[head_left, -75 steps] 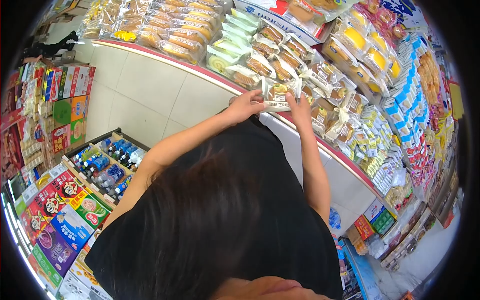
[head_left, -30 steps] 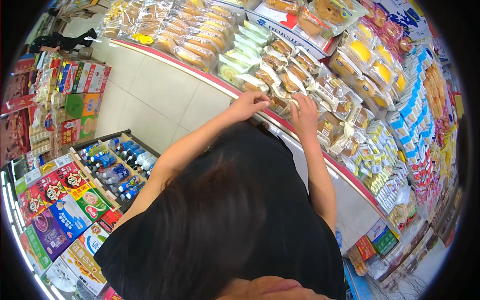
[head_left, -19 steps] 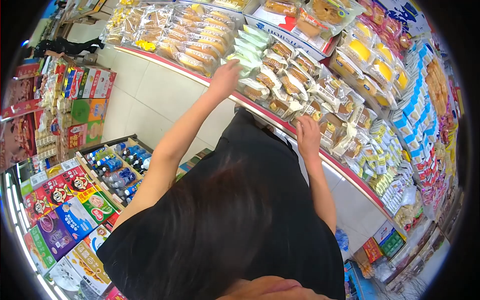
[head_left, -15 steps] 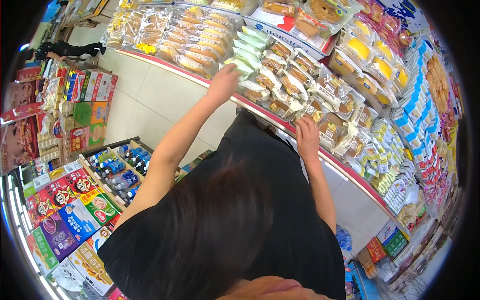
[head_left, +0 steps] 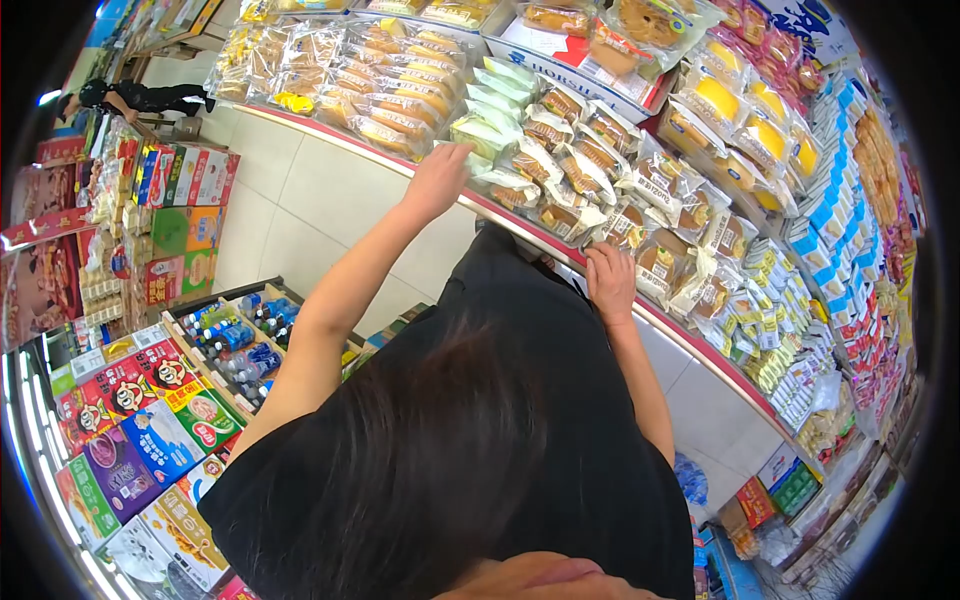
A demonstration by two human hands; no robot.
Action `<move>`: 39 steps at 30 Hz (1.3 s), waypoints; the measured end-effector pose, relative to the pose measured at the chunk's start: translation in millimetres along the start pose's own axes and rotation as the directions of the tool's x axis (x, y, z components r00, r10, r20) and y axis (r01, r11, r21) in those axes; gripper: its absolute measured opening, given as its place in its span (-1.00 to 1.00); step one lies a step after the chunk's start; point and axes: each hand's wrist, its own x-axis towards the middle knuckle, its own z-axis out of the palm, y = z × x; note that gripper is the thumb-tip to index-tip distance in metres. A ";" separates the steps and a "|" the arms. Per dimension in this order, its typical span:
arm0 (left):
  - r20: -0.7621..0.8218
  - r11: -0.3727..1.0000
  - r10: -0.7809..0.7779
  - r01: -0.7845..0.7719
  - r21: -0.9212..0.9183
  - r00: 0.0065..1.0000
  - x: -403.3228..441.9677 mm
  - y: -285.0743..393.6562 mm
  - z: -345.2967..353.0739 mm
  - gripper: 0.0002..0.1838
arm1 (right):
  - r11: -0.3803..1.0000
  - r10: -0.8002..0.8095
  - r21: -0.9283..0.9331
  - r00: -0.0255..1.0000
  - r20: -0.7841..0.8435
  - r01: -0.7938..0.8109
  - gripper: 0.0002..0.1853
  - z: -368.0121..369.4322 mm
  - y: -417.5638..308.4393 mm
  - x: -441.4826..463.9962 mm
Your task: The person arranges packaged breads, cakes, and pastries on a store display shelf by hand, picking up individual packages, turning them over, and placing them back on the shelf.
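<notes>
My left hand (head_left: 438, 182) is at the red shelf edge (head_left: 510, 222), beside the pale green wrapped cakes (head_left: 480, 133). Its fingers bend toward the nearest green pack; whether they grip it I cannot make out. My right hand (head_left: 611, 280) rests with curled fingers on the shelf edge, just below the brown cakes in clear and white wrappers (head_left: 627, 222). Nothing shows in the right hand, though its fingertips are partly hidden. Between the two hands lie more wrapped brown cakes (head_left: 568, 214), in rows on the shelf.
Long wrapped breads (head_left: 405, 105) lie to the left, yellow cakes (head_left: 717, 98) and small packets (head_left: 765, 300) to the right. A crate of bottles (head_left: 240, 335) and stacked cartons (head_left: 160, 440) stand at the lower left. Another person in black (head_left: 150, 98) is at the far left.
My left hand moved from the brown cakes to the green ones, then slightly down toward the edge. My right hand let go of the brown cake and moved right and down onto the edge.
</notes>
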 end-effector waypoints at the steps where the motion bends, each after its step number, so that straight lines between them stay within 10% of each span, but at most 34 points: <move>1: 0.013 0.999 -0.050 0.050 -0.021 0.999 4.0 1.5 -0.3 -0.66 | 1.000 0.000 0.006 1.000 -0.002 0.000 -0.80 0.2 0.1 0.0; 14: -0.076 0.998 0.018 -0.014 0.054 0.997 25.0 -4.6 4.4 -0.71 | 1.000 0.030 -0.004 1.000 -0.008 -0.030 -0.84 1.3 -2.1 -0.2; 39: 0.315 0.941 0.093 -0.187 0.282 0.944 63.4 -20.6 -5.3 -0.54 | 0.999 0.039 0.021 0.999 -0.021 -0.038 -0.88 -2.5 -5.7 3.0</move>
